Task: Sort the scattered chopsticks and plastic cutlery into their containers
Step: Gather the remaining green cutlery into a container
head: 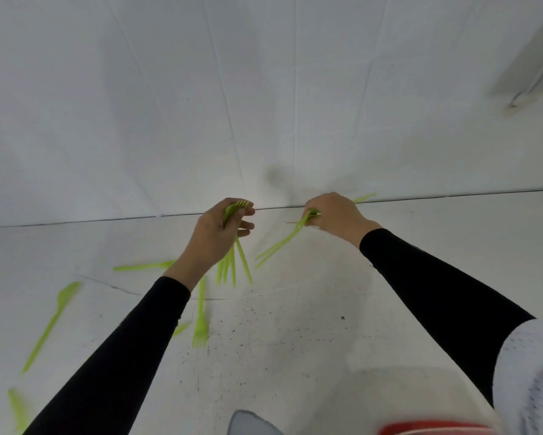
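Head view: left hand (215, 237) grips green forks (232, 265); right hand (336, 213) likewise.

A white bench (295, 340), speckled with dark flecks, is met by a creased white backdrop (169, 105) along a thin dark seam (75, 221). A grey smudge (274, 176) is seen on the backdrop. A pale bar (533, 67) is shown upper right. A grey shape (251, 423) and a red edge (433, 427) are cropped at the bottom.

Head view, sole camera: worn at head height, wide-angle, facing forward and down; close above flat white speckled surface (295, 340); plain white creased wall (169, 89) beyond.
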Available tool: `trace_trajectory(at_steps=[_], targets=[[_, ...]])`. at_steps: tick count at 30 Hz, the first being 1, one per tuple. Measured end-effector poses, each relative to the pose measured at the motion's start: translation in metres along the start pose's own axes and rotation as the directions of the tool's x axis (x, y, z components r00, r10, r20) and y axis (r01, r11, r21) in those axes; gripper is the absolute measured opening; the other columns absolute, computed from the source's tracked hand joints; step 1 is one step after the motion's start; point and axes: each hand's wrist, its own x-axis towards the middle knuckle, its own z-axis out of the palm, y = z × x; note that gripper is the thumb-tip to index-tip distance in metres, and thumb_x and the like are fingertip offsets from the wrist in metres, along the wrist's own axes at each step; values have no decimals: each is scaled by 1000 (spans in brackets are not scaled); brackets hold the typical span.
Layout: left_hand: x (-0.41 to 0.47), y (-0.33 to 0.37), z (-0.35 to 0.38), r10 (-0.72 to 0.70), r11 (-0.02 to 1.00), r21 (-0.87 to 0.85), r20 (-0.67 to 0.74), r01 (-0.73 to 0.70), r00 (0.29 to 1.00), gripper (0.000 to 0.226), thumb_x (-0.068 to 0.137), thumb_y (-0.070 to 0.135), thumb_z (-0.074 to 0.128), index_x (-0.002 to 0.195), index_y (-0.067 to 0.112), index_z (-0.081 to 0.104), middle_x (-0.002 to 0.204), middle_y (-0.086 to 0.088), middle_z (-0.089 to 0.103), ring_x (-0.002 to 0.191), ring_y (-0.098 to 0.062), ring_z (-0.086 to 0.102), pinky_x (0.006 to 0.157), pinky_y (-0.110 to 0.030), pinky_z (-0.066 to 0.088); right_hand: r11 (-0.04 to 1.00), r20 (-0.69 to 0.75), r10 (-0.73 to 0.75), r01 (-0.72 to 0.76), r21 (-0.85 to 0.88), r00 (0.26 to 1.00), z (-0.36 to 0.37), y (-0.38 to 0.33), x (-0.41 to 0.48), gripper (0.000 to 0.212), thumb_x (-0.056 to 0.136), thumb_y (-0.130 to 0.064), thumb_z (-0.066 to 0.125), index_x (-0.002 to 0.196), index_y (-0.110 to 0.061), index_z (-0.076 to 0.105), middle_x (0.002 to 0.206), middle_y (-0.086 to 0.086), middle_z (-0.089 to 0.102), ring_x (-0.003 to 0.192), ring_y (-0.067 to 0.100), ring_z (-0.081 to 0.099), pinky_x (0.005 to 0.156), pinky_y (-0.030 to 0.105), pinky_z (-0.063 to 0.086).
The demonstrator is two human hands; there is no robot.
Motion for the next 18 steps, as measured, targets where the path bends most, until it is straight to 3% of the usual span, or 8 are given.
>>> trace_trajectory(at_steps=[2,6,9,11,13,15,18], targets=[[-10,11,-8,-84,987,-129,69,92,994,20,103,6,46,110,13,64,104,-5,69,88,-16,71,83,-32,60,994,19,-105,105,-36,994,-20,-22,-13,13,87,-28,68,96,-24,75,98,-4,69,100,18,59,76,31,44],[-45,26,-9,-174,962,-177,193,208,966,20,102,15,49,115,15,64,102,-9,62,89,-24,73,82,-39,60,941,81,-329,334,-60,941,-56,-77,-52,14,91,-32,66,101,-31,75,96,-11,65,94,8,53,76,28,42],[-78,34,-3,-175,942,-236,264,240,949,29,104,27,44,117,9,62,113,-12,65,95,-30,72,80,-40,59,877,119,-449,462,-135,886,-73,-115,-81,18,94,-29,61,106,-34,73,89,-13,55,90,5,46,70,26,34],[-99,40,2,-162,902,-346,283,258,946,38,104,33,39,118,7,62,114,-7,70,94,-28,71,79,-37,59,845,150,-471,493,-206,869,-79,-134,-95,22,95,-23,57,107,-31,73,87,-13,50,95,9,51,70,27,36],[-120,47,5,-168,875,-411,240,257,956,41,102,39,40,110,8,65,103,-6,70,80,-18,68,73,-31,57,850,162,-462,487,-202,872,-82,-148,-110,22,94,-19,56,104,-27,75,85,-12,52,98,14,56,74,30,43],[-139,49,5,-177,872,-426,183,240,967,46,95,47,44,102,8,67,91,-2,61,69,-13,58,66,-26,53,874,150,-455,472,-115,878,-82,-158,-125,17,92,-21,59,97,-22,75,83,-8,62,90,18,60,77,35,49],[-167,49,-2,-177,900,-380,132,215,975,58,84,58,54,109,8,69,82,2,47,65,-11,50,60,-23,47,897,59,-440,441,3,896,-81,-164,-147,10,92,-20,63,100,-19,69,87,-1,69,76,15,60,71,32,48]])
